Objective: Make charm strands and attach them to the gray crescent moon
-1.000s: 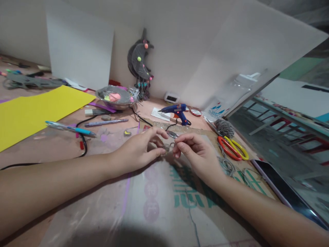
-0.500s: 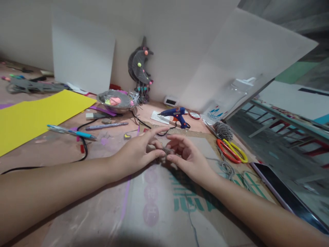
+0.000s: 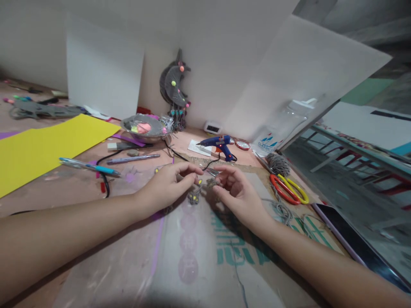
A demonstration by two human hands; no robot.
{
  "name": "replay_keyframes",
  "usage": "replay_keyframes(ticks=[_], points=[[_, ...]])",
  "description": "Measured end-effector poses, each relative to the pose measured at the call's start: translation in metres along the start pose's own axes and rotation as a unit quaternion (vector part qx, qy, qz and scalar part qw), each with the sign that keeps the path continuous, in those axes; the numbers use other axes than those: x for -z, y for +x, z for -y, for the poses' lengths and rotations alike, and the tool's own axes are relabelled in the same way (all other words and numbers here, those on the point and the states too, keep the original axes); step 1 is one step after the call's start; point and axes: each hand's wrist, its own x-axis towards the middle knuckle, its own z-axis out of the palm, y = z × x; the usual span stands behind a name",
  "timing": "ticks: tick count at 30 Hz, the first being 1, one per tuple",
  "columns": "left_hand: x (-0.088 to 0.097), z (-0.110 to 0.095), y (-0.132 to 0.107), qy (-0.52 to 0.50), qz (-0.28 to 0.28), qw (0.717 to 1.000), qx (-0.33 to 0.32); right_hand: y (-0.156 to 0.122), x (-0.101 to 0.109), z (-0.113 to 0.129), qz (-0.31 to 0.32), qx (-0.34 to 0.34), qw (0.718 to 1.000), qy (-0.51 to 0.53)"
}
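Holding one yarn piece (image 3: 211,183): right hand (image 3: 240,193)

Craft table (image 3: 73,188) seen from centre to edges

At mid-frame, the left hand (image 3: 175,184) and right hand (image 3: 236,190) face each other, a yarn bundle (image 3: 212,183) at the right one's fingertips. Behind them, above centre, the glue gun (image 3: 221,143) stands with a paper slip (image 3: 196,149) beneath its nozzle. Upper centre-left, the bowl (image 3: 144,137) sits in front of the moon ornament (image 3: 175,83). A paper sheet (image 3: 48,141) lies at the left edge, a pen (image 3: 90,166) near its right side. Right of centre, the scissors (image 3: 289,189) lie before the yarn ball (image 3: 278,164), the bottle (image 3: 284,117) behind that; lower right, a phone (image 3: 358,244)
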Motion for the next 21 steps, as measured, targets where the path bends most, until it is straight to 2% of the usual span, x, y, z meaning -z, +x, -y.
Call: replay_keyframes(ticks=[3,8,21], points=[[0.0008,-0.0012,0.0014,-0.008,0.012,1.000,0.019,0.0006,0.0002,-0.0004,0.003,-0.001,1.000,-0.002],[0.0008,0.0005,0.0012,-0.029,0.025,0.999,0.011,0.0008,0.0001,-0.0010,0.003,0.001,1.000,-0.009],[0.0021,0.0060,0.0014,0.011,0.020,0.999,-0.041,-0.0007,0.0000,-0.0039,0.010,-0.003,1.000,-0.006]])
